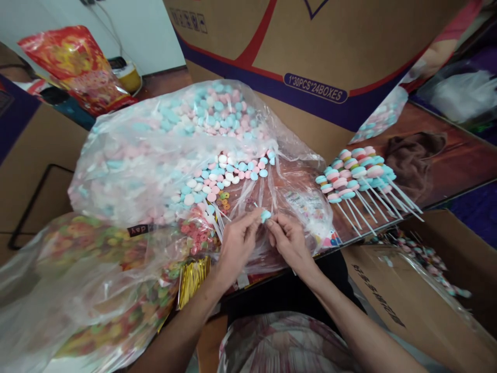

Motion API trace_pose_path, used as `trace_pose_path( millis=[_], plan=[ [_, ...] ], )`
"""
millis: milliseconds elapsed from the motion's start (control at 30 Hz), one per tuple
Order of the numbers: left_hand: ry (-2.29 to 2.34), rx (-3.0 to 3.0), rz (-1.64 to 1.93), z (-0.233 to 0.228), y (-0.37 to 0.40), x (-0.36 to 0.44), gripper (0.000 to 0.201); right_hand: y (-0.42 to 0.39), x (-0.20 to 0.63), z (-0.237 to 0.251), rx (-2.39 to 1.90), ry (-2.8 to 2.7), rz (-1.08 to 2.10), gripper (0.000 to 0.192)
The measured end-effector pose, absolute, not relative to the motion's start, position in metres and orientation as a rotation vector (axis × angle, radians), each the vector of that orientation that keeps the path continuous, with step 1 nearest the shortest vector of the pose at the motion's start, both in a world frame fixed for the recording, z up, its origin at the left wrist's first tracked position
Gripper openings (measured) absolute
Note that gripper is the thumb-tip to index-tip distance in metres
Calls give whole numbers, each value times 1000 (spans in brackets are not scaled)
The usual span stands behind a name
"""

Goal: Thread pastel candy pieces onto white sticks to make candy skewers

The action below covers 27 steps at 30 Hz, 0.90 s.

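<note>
My left hand [240,235] is closed, fingertips pinched on a small light-blue marshmallow [265,215]. Right beside it, my right hand [286,235] pinches at the same piece from the other side; whether a stick is in its fingers is hidden. Just beyond the hands, loose pink, blue and white marshmallows [212,197] spill from a large clear plastic bag [128,150]. A few white sticks [219,223] and a heap of red ring candies [196,230] lie left of my left hand. Some yellow and green rings [223,202] sit near the marshmallows.
Finished-looking marshmallow sticks [357,178] lie in a pile at the right table edge, near a brown cloth [415,155]. Gold twist ties [193,280] and a bag of colourful rings [97,290] are at left. A big carton [303,46] stands behind; an open box [388,290] sits lower right.
</note>
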<state>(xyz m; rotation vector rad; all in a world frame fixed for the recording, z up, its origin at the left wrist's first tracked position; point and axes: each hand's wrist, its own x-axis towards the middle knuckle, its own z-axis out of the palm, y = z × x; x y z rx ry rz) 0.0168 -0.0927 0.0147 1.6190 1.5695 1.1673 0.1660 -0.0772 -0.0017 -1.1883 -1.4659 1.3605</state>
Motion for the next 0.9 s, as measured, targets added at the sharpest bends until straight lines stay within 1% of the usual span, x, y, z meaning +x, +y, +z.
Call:
trace_pose_path(
  millis=[100, 200, 300, 500, 567, 667, 733, 800, 900],
  plan=[
    [1724, 1720, 1067, 21, -69, -1, 29, -71, 173, -1, -1255, -1566, 1229, 30],
    [1882, 1945, 800, 21, -46, -10, 26, -70, 177, -1, -1320, -1631, 1126, 24],
    [1945, 2015, 595, 15, -35, -10, 27, -72, 177, 0, -1335, -1689, 1052, 23],
    [1869, 1921, 849, 4, -32, -12, 17, -73, 177, -3, -1329, -1658, 1100, 22],
    [1845, 1981, 788, 7, -32, -11, 17, -73, 177, -4, -1314, -1646, 1112, 22],
    [1806, 2143, 553, 12, -31, -5, 20, -73, 177, -7, -1287, -1636, 1135, 20],
    [1776, 2185, 474, 13, -31, -2, 23, -73, 178, -9, -1257, -1618, 1177, 18],
    [1769, 2117, 545, 13, -29, -3, 21, -74, 179, -12, -1231, -1587, 1233, 23],
    [1654, 1709, 853, 14, -28, -8, 9, -74, 179, -13, -1212, -1541, 1293, 32]
  ],
)
